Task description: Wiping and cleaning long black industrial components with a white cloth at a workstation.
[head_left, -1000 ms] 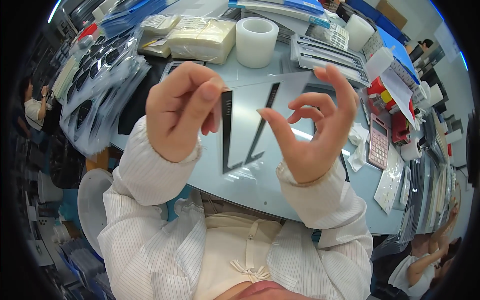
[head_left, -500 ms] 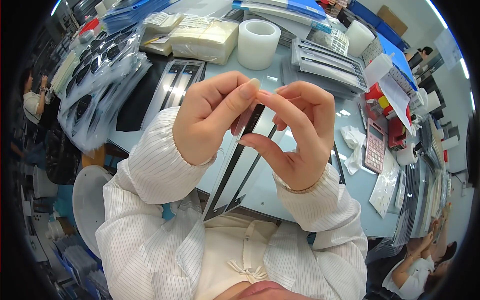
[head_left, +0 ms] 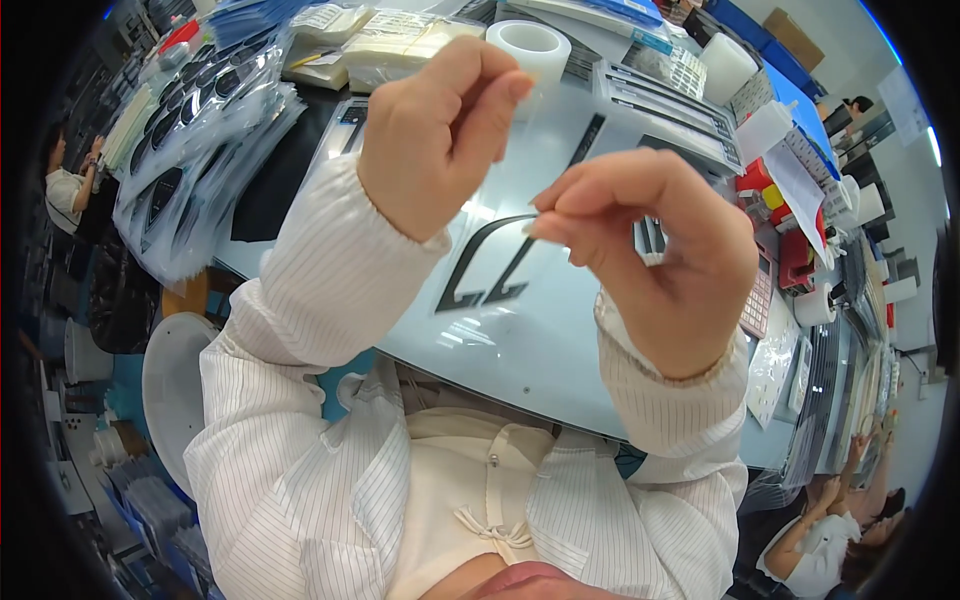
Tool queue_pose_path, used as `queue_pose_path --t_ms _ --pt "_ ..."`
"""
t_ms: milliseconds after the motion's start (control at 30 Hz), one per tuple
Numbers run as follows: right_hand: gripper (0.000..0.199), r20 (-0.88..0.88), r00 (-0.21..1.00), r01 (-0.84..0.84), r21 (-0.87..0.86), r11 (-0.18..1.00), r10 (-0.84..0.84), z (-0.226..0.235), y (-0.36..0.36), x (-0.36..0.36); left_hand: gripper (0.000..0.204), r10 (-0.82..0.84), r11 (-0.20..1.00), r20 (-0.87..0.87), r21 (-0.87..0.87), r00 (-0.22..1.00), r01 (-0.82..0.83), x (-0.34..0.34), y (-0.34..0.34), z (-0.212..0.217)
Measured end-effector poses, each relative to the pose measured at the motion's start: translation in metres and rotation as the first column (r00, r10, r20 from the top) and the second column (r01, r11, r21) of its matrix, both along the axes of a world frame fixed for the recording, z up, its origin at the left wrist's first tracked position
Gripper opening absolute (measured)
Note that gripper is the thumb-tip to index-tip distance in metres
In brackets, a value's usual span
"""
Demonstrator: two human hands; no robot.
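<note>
- Two hands are raised above the pale blue table (head_left: 520,340): the left hand (head_left: 430,140) is closed, thumb and forefinger pinched near a thin clear film (head_left: 530,105) that is hard to make out; the right hand (head_left: 650,250) is closed too, its fingertips (head_left: 545,215) pinched on a small edge, possibly the same film — the picture does not settle it.
- Half a second ago the hands met in front of the chest; now they stand apart, the left higher and farther out over the table, the right nearer its front edge.
- Both dark strips (head_left: 490,270), earlier held up between the fingers, now appear to lie flat on the table below the hands, side by side, each with a bent foot.
- Judged from this, a clear layer is being drawn off or stretched between the hands — the strips themselves are let go.
- Beyond the hands on the table stands a white roll of tape (head_left: 530,45), open at the top; its core shows nothing inside.
- Left of the table's far edge lie clear bags (head_left: 200,130) holding dark flat parts.
- Right of the roll sit grey trays (head_left: 670,95) with long dark pieces in rows.
- At the table's right end a red box (head_left: 795,250) stands; its contents cannot be told.
</note>
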State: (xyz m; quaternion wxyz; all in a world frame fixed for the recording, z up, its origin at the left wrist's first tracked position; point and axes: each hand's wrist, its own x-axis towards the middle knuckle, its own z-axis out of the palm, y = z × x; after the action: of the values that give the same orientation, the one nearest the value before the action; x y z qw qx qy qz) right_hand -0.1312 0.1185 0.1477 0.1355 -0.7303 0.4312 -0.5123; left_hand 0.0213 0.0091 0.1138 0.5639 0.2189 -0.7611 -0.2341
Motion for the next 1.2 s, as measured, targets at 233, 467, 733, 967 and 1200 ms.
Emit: queue_pose_path --t_ms 233,467,733,967,1200 --pt "0.026 -0.211 0.977 -0.085 -0.224 0.971 0.036 -0.005 0.025 -0.003 0.012 0.186 0.97 0.059 -0.168 0.981 -0.174 0.004 -0.044 -0.007" --pt "0.029 -0.281 0.953 -0.165 -0.165 0.972 0.115 -0.013 0.055 -0.016 0.012 0.332 0.91 0.062 -0.285 0.941 -0.302 0.02 -0.08 -0.025" --pt "0.02 -0.284 0.931 -0.291 -0.206 0.934 0.228 -0.036 0.092 -0.024 0.012 0.393 0.919 0.107 -0.058 0.913 -0.389 0.02 -0.076 -0.013" --pt "0.028 -0.144 0.969 -0.201 0.004 0.98 0.2 -0.043 0.112 -0.03 0.019 0.352 0.936 -0.014 -0.03 0.936 -0.352 0.026 -0.088 -0.012" --pt "0.015 0.374 0.897 0.112 0.322 0.94 -0.235 -0.08 0.07 -0.082 0.02 0.336 0.941 -0.067 0.078 0.94 -0.33 0.049 -0.084 0.001"
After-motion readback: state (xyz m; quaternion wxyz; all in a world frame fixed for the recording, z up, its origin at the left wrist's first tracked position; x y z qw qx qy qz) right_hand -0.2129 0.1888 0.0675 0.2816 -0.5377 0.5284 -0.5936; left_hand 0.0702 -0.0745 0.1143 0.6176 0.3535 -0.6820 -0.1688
